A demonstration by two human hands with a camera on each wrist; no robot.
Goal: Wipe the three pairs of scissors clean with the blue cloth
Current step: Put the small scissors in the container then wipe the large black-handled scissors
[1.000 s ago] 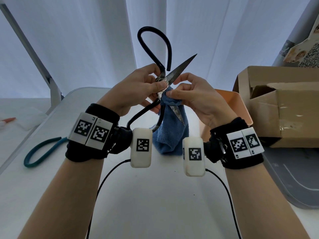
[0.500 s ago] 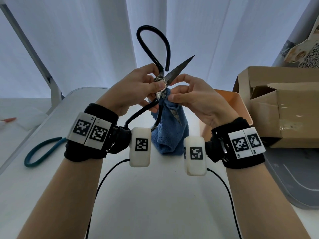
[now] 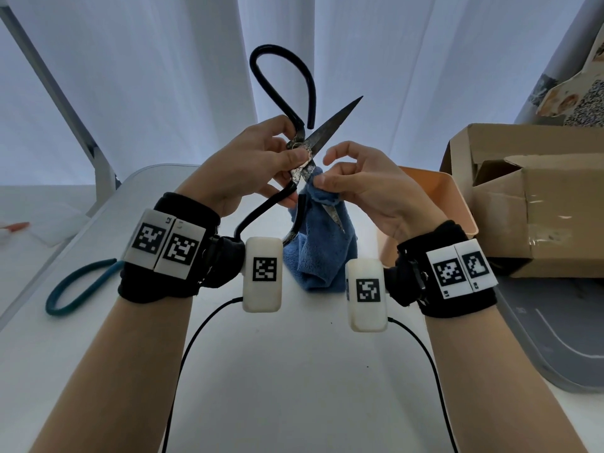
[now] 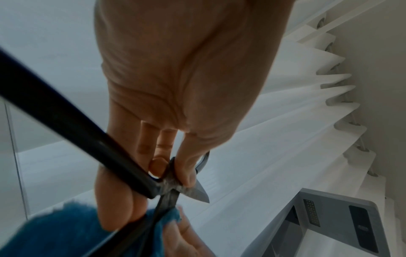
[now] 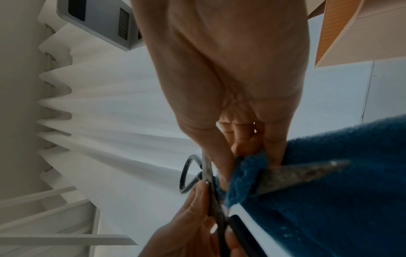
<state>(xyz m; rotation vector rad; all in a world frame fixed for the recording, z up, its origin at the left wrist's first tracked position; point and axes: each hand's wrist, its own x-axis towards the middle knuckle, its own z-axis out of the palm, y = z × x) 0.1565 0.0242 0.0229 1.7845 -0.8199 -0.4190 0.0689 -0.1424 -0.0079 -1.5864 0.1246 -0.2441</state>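
My left hand [image 3: 243, 166] pinches the black-handled scissors [image 3: 302, 148] at the pivot, blades spread, held up above the white table [image 3: 294, 371]. My right hand [image 3: 366, 188] pinches the blue cloth [image 3: 322, 253] against the lower blade just right of the pivot; the rest hangs below. Teal-handled scissors [image 3: 76, 286] lie on the table, well left of the black pair. Cardboard box [image 3: 539, 207] far right. Wristband tags are square codes; their small print is unreadable.

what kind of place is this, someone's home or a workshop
Probably a makeshift indoor work or recording corner, not clearly either: a plain white table against white curtains, an open cardboard box alongside, and tagged wristbands on both arms.
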